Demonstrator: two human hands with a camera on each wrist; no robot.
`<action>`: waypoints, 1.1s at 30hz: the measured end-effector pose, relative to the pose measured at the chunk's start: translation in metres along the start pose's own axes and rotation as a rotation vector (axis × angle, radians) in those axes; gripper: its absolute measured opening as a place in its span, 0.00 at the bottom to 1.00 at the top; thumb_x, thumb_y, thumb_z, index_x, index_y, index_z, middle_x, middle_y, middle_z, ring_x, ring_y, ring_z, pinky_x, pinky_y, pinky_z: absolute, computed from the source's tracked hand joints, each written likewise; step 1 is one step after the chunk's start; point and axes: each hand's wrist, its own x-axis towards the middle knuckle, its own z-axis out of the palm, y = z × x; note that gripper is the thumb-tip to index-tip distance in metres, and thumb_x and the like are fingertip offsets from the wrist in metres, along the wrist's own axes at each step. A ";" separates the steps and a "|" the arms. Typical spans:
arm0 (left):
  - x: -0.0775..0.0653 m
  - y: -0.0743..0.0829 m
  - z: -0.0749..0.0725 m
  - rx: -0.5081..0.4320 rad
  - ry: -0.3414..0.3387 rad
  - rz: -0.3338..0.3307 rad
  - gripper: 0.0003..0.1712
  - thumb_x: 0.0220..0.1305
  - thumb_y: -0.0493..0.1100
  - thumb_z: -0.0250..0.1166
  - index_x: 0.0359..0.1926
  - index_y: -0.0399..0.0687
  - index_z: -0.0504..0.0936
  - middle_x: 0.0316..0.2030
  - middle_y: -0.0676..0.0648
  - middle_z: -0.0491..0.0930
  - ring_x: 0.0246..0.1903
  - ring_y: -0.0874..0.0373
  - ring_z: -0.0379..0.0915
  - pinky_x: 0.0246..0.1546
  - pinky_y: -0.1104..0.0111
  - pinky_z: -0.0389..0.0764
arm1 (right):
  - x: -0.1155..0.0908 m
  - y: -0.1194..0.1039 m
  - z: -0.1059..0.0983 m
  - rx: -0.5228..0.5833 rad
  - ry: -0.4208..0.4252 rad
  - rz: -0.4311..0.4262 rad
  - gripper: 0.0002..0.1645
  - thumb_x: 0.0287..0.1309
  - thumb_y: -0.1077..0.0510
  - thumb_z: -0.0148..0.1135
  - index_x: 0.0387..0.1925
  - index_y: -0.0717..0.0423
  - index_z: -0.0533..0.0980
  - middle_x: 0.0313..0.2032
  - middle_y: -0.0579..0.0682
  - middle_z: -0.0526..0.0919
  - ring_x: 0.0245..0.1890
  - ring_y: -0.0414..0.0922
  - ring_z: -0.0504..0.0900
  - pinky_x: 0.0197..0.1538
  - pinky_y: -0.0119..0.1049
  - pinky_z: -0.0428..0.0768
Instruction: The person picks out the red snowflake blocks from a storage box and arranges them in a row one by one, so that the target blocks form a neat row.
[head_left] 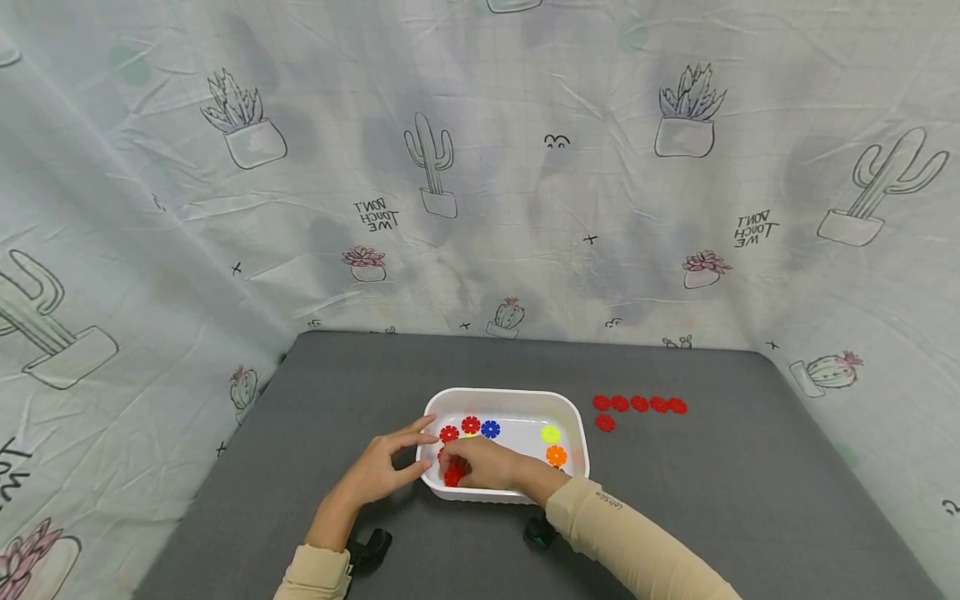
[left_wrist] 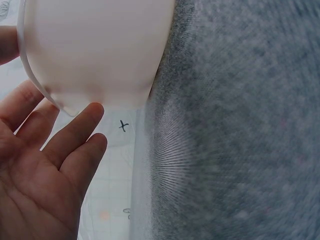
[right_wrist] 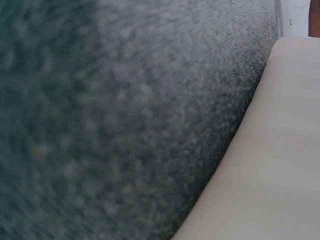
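A white plastic tray [head_left: 510, 497] lies on the grey table with flower-shaped plastic discs inside. My left hand [head_left: 382, 467] is at its left end, fingers fairly straight and spread, touching the rim. In the left wrist view that hand [left_wrist: 45, 155] has some fingertips behind the rim and others against the outer wall. My right hand [head_left: 483, 462] reaches into the tray's left part, its fingers curled around a red flower-shaped disc [head_left: 452, 476]. This hand partly covers the discs beneath. The right wrist view shows only the tray's outer wall [right_wrist: 270, 150] and table.
Inside the tray are other red discs [head_left: 470, 425], a blue disc [head_left: 491, 429], a yellow disc [head_left: 551, 434] and an orange disc [head_left: 557, 455]. Right of it, several red discs [head_left: 639, 403] form a row, with one red disc [head_left: 604, 422] below. Printed curtain [head_left: 510, 208] surrounds the table.
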 end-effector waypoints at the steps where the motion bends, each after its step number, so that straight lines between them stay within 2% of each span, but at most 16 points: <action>1: 0.000 0.000 0.000 0.001 0.000 -0.004 0.20 0.59 0.47 0.65 0.52 0.45 0.82 0.65 0.47 0.68 0.63 0.47 0.66 0.57 0.45 0.71 | 0.000 0.000 0.000 0.017 0.005 0.014 0.15 0.51 0.61 0.68 0.41 0.46 0.77 0.34 0.37 0.79 0.35 0.30 0.73 0.43 0.22 0.76; 5: 0.000 -0.001 0.001 -0.006 0.003 -0.009 0.20 0.59 0.47 0.65 0.52 0.46 0.82 0.65 0.47 0.68 0.63 0.48 0.66 0.57 0.46 0.71 | -0.003 -0.002 -0.002 0.088 0.028 0.076 0.15 0.51 0.61 0.69 0.42 0.46 0.78 0.35 0.36 0.80 0.35 0.30 0.75 0.44 0.23 0.77; 9: -0.001 -0.002 0.002 0.001 0.001 0.012 0.20 0.60 0.47 0.65 0.52 0.46 0.81 0.65 0.46 0.69 0.63 0.48 0.67 0.57 0.49 0.72 | -0.008 -0.005 -0.007 0.179 0.096 0.108 0.15 0.50 0.62 0.69 0.41 0.48 0.79 0.36 0.37 0.81 0.37 0.32 0.76 0.45 0.25 0.78; 13: -0.001 -0.002 0.002 -0.002 0.000 0.025 0.20 0.60 0.48 0.65 0.52 0.46 0.81 0.65 0.45 0.69 0.63 0.48 0.68 0.57 0.48 0.72 | -0.017 -0.006 -0.016 0.253 0.178 0.086 0.14 0.51 0.63 0.69 0.41 0.50 0.78 0.37 0.41 0.81 0.38 0.35 0.78 0.45 0.26 0.79; 17: -0.001 -0.004 0.001 -0.002 -0.001 0.004 0.21 0.59 0.48 0.65 0.53 0.47 0.81 0.65 0.48 0.68 0.63 0.49 0.67 0.57 0.47 0.72 | -0.026 -0.004 -0.024 0.294 0.231 0.054 0.14 0.52 0.64 0.68 0.42 0.52 0.79 0.37 0.44 0.81 0.39 0.38 0.78 0.46 0.28 0.79; 26: 0.000 -0.006 0.001 0.005 -0.011 -0.030 0.21 0.59 0.49 0.66 0.52 0.49 0.82 0.66 0.51 0.68 0.64 0.51 0.67 0.58 0.48 0.71 | -0.050 0.007 -0.039 0.416 0.312 0.077 0.15 0.55 0.64 0.65 0.46 0.55 0.78 0.44 0.49 0.83 0.44 0.43 0.80 0.52 0.36 0.79; 33: -0.001 -0.005 0.001 -0.007 -0.006 -0.029 0.21 0.59 0.49 0.66 0.53 0.49 0.81 0.66 0.51 0.68 0.64 0.50 0.66 0.58 0.48 0.70 | -0.070 0.018 -0.051 0.474 0.416 0.083 0.18 0.57 0.66 0.62 0.50 0.60 0.76 0.48 0.57 0.81 0.47 0.50 0.80 0.49 0.33 0.81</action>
